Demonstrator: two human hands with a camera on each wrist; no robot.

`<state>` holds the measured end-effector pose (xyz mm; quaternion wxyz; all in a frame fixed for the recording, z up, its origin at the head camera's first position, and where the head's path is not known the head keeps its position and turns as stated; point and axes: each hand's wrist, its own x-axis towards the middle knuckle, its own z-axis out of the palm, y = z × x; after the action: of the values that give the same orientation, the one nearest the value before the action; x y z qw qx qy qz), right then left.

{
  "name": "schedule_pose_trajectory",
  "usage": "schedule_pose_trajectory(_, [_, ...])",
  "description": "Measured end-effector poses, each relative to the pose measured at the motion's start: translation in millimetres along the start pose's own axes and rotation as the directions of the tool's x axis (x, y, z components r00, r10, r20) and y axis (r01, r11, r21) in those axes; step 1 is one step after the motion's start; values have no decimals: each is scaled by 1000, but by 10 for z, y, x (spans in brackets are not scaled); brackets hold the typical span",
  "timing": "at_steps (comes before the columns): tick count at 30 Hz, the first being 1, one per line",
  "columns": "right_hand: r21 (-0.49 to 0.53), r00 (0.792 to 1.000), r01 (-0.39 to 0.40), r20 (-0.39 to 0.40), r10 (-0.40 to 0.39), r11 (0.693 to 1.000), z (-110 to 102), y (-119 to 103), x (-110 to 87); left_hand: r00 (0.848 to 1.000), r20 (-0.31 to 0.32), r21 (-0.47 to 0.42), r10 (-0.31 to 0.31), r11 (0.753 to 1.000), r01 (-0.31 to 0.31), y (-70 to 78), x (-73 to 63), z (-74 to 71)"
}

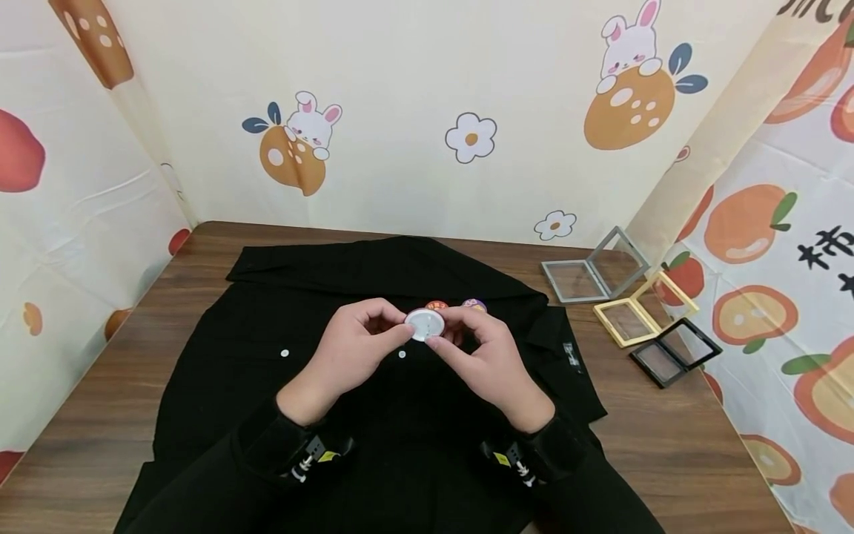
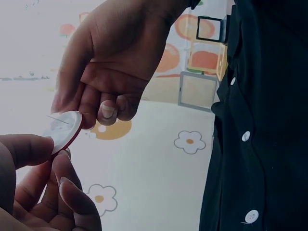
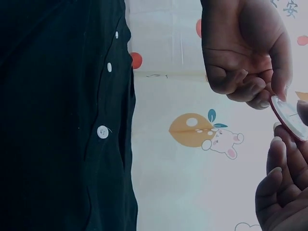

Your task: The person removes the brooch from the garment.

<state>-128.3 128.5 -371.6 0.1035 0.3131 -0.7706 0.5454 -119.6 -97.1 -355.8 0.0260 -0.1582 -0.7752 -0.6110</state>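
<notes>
Between both hands, in the head view, a round pin badge [image 1: 425,324] is held just above the black shirt, its white back facing up. My left hand [image 1: 358,345] pinches its left edge with thumb and fingers. On the opposite edge, my right hand [image 1: 485,357] pinches it too. A thin needle stands out from the badge back [image 2: 65,131] in the left wrist view, where a red rim also shows. The black shirt [image 1: 253,400] lies spread on the table beneath. Partly hidden behind the right fingers are a red badge [image 1: 437,305] and a purple badge [image 1: 475,304].
At the table's right side stand three unfolded frames with clear panes: a grey frame [image 1: 575,282], a yellow frame [image 1: 623,323] and a black frame [image 1: 674,354]. White buttons [image 1: 285,353] dot the shirt. Printed cloth [image 1: 400,178] hangs around the wooden table [image 1: 87,423].
</notes>
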Motion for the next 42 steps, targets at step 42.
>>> schedule_pose_trajectory(42, [-37, 999, -15, -50, 13, 999, 53, -29, -15, 995, 13, 87, 94, 992, -95, 36, -48, 71])
